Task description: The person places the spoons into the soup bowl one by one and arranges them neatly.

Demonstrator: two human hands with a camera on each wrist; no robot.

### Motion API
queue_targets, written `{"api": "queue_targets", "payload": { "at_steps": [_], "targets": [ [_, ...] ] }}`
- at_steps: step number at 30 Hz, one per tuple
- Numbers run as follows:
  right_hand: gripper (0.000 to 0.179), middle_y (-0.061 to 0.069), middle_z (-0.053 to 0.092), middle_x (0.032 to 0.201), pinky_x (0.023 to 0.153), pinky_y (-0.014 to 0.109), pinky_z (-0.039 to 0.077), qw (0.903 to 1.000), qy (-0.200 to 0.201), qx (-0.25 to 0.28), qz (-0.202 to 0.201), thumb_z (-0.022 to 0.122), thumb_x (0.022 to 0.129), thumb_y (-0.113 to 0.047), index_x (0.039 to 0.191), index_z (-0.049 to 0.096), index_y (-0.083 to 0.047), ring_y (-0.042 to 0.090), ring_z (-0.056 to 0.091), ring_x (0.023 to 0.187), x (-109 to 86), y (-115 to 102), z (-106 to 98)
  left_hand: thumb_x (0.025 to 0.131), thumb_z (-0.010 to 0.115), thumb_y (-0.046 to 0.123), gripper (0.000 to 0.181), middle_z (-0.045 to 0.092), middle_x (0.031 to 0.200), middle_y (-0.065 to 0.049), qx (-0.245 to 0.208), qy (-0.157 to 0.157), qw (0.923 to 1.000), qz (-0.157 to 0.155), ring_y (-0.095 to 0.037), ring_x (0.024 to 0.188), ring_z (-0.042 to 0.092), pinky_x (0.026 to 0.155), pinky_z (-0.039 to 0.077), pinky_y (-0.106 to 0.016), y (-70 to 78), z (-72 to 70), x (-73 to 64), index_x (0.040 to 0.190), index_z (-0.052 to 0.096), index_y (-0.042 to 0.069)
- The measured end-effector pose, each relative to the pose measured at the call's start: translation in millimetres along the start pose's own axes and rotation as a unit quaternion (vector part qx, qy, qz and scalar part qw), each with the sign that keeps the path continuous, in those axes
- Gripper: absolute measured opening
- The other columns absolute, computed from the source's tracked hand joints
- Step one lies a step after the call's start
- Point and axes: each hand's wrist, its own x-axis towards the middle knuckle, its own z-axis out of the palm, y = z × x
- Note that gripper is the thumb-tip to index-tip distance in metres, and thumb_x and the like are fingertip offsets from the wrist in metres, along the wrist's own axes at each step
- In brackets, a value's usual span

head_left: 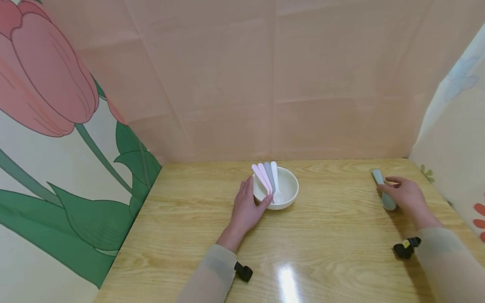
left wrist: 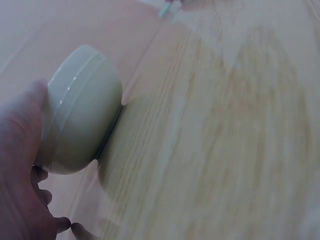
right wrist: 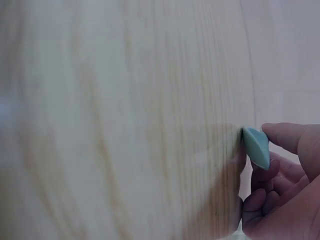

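Note:
In the head view a white bowl (head_left: 287, 185) stands on the table toward the back. Several small spoons (head_left: 268, 176), two pink, one grey and one white, lean in it with their handles over the back rim. My left hand (head_left: 248, 210) holds the bowl's left side, thumb across the near rim. The left wrist view shows the bowl's outer wall (left wrist: 92, 112) beside the thumb. Far to the right, my right hand (head_left: 407, 198) pinches a grey-green spoon (head_left: 388, 203) lying close over the table. That spoon's end (right wrist: 256, 147) shows between thumb and fingers in the right wrist view.
The wooden table (head_left: 326, 235) ends at a pink cloth backdrop (head_left: 227, 84) behind the bowl. A tulip-patterned panel (head_left: 57, 168) borders the left side, and a pale panel (head_left: 454, 139) the right, near my right hand.

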Motion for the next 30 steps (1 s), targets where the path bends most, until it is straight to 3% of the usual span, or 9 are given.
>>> {"api": "queue_targets", "payload": {
  "at_steps": [4,8,21,30],
  "targets": [
    [0.074,0.049,0.055,0.139,0.071,0.028,0.053,0.9999,0.006,0.009,0.000,0.060,0.113,-0.042,0.153,0.046,0.019,0.060,0.061,0.119,-4.1,-7.5,0.3,0.106,0.053,0.074,0.105,0.023,0.182,-0.017,0.002,0.000,1.0000,0.003,-0.036,0.169,0.014,0.133,0.021,-0.057,-0.3,-0.1,0.1,0.178,0.015,0.007],
    [0.070,0.048,0.057,0.136,0.063,0.018,0.048,0.9997,0.021,0.014,-0.007,0.061,0.113,-0.038,0.153,0.048,0.017,0.051,0.066,0.109,-7.0,-14.4,2.1,0.106,0.054,0.074,0.105,0.023,0.182,-0.017,0.001,0.001,1.0000,0.004,-0.035,0.169,0.014,0.133,0.021,-0.057,-0.2,-0.3,0.3,0.177,0.016,0.006],
    [0.081,0.043,0.054,0.142,0.065,0.023,0.055,0.9975,0.003,0.070,0.008,0.056,0.114,-0.050,0.169,0.033,0.004,0.037,0.063,0.106,-2.9,-28.0,12.1,0.106,0.053,0.076,0.106,0.022,0.182,-0.017,0.004,-0.001,1.0000,0.002,-0.035,0.169,0.013,0.134,0.020,-0.056,-1.5,1.5,1.0,0.178,0.013,0.010],
    [0.076,0.034,0.063,0.132,0.064,0.025,0.056,0.9941,0.023,0.101,-0.034,0.060,0.114,-0.042,0.171,0.032,0.001,0.004,0.062,0.085,-11.1,-61.8,20.8,0.105,0.053,0.076,0.106,0.022,0.182,-0.016,0.005,0.003,1.0000,0.004,-0.035,0.169,0.013,0.134,0.021,-0.056,-2.5,3.9,2.9,0.178,0.014,0.010]
  ]
}}
